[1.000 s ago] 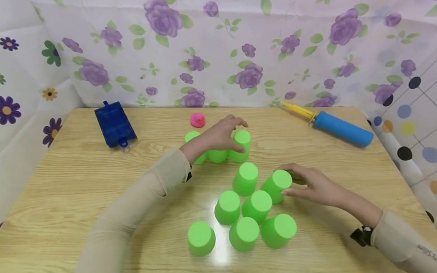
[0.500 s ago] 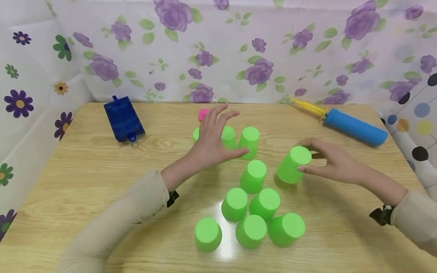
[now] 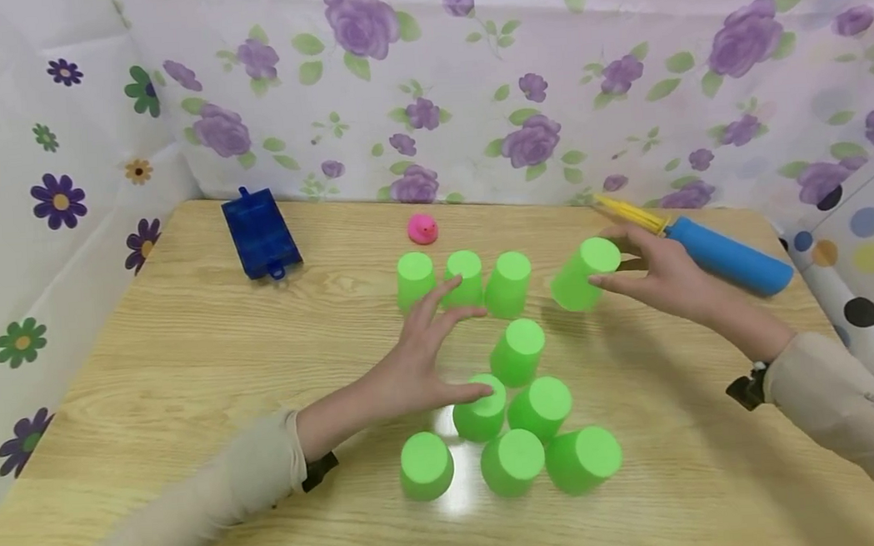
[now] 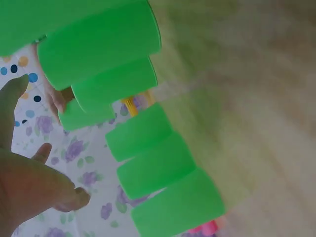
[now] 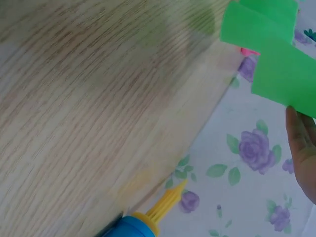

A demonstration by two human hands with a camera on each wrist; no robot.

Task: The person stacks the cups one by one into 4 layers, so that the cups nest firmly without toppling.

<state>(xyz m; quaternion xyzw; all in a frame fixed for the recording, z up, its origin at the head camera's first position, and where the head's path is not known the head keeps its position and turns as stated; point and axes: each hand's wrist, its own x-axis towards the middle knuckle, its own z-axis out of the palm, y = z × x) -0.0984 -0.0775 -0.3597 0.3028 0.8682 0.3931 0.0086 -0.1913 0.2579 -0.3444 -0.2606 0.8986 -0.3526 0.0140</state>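
My right hand (image 3: 666,271) grips a green upside-down cup (image 3: 574,280) by its side, at the right end of the back row. That same cup (image 5: 281,76) shows above the fingertips in the right wrist view. Three more green cups stand in the back row, the rightmost cup (image 3: 509,287) nearest the held one. My left hand (image 3: 401,371) is spread with nothing in its grasp, its thumb in front of a green cup (image 3: 476,421). Several other green cups, such as the front right cup (image 3: 580,462), stand upside down in a loose cluster nearer me.
A pink toy duck (image 3: 423,230) sits behind the back row. At the back left lies a dark blue plastic case (image 3: 262,234). The blue hand pump (image 3: 729,255) with a yellow nozzle lies beyond my right hand. Floral cloth (image 3: 470,79) hangs behind the wooden table (image 3: 321,338).
The right hand has taken a cup out of the front cluster and carried it back beside the rear row. From that row, the left hand has drawn back toward me, uncovering the duck.
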